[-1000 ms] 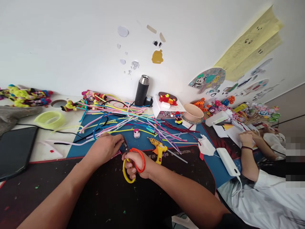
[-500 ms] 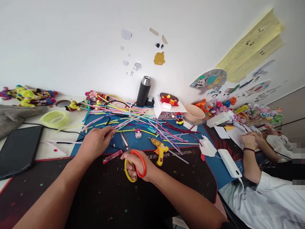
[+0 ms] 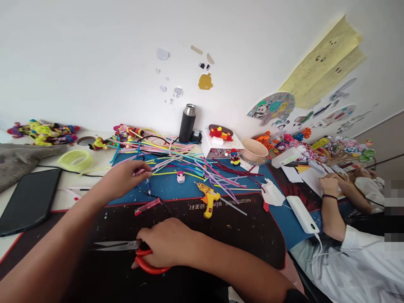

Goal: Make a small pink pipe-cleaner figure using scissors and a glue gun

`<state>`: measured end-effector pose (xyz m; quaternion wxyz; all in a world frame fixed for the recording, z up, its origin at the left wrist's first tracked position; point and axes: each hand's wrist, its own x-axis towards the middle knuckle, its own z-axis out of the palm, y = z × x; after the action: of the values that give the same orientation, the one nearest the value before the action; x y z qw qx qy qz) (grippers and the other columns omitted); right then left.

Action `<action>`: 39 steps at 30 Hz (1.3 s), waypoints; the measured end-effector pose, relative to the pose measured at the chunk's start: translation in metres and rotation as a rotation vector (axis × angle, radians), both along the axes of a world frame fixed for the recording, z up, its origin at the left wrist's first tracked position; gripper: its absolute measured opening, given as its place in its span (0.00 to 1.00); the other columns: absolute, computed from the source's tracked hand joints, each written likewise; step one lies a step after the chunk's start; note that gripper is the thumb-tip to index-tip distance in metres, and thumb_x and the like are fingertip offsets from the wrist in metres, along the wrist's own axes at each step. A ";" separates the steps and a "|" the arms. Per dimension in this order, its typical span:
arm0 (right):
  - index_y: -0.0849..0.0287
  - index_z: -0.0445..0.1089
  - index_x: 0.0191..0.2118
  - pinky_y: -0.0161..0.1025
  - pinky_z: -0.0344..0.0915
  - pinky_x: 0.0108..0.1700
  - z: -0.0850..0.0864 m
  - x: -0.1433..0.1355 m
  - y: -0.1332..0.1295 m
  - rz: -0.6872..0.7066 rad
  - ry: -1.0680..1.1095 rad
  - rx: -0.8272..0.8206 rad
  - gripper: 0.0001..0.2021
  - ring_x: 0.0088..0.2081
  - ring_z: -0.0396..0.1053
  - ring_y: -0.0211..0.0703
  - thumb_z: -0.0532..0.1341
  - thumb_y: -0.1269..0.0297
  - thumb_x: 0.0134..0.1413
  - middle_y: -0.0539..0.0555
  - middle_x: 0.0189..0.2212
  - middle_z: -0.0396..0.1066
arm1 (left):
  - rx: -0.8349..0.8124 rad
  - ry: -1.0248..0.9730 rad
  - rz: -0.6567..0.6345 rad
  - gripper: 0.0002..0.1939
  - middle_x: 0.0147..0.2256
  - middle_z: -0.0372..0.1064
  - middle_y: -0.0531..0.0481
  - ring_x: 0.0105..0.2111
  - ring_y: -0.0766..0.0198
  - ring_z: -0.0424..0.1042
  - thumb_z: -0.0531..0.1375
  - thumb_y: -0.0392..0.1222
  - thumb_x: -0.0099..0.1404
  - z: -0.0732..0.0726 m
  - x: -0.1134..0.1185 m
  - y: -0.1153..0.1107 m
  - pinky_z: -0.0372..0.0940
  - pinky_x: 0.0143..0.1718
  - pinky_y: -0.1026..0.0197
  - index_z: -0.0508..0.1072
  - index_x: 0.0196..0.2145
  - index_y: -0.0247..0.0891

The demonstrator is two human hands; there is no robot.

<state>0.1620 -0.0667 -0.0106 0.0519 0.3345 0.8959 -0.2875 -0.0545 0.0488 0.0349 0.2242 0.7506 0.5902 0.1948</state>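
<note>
My right hand (image 3: 172,242) grips a pair of scissors (image 3: 116,245) by the red handle, low over the dark mat. The blades point left and look closed or nearly so. My left hand (image 3: 126,179) hovers at the left edge of the chenille stems (image 3: 176,147), its fingers curled in a pinch. Whatever lies between those fingertips is hidden. Below it are a pen (image 3: 148,186) and a clear pink-red tool handle (image 3: 147,207). A small pink-and-white figure (image 3: 180,176) stands further right, beside a yellow glue gun (image 3: 208,200).
A black flask (image 3: 187,124) stands by the wall, near a white box (image 3: 221,148) and a beige bowl (image 3: 255,151). A phone (image 3: 30,202) lies at left. To the right are a white power bank (image 3: 302,215) and another person's arm (image 3: 331,210).
The scissors have dropped toward me and turned from pointing away to pointing left, with my right hand. My left hand has shifted slightly and its fingers are more curled.
</note>
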 end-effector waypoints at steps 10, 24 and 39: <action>0.65 0.77 0.53 0.46 0.78 0.38 0.015 -0.031 -0.008 0.172 0.079 0.278 0.15 0.43 0.83 0.55 0.64 0.57 0.73 0.61 0.45 0.84 | -0.202 0.175 -0.380 0.29 0.39 0.83 0.45 0.38 0.46 0.82 0.68 0.68 0.59 -0.036 0.050 0.028 0.70 0.37 0.55 0.83 0.49 0.46; 0.57 0.80 0.50 0.41 0.76 0.41 0.022 -0.007 -0.012 0.187 0.291 0.272 0.16 0.46 0.82 0.50 0.58 0.53 0.80 0.56 0.46 0.85 | -0.299 -0.250 -0.201 0.29 0.40 0.84 0.44 0.39 0.50 0.80 0.57 0.70 0.68 -0.022 0.055 0.018 0.73 0.40 0.54 0.81 0.44 0.42; 0.53 0.82 0.49 0.37 0.74 0.51 -0.009 0.057 -0.018 -0.323 0.501 -0.051 0.12 0.50 0.85 0.49 0.61 0.56 0.77 0.55 0.48 0.87 | -0.012 0.321 0.022 0.12 0.42 0.84 0.36 0.42 0.41 0.83 0.56 0.44 0.71 -0.067 0.084 0.013 0.70 0.38 0.51 0.80 0.39 0.42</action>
<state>0.2192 -0.0844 -0.0191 -0.2087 0.3900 0.8085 -0.3882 0.0299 0.0615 -0.0325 0.1293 0.7642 0.6278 0.0716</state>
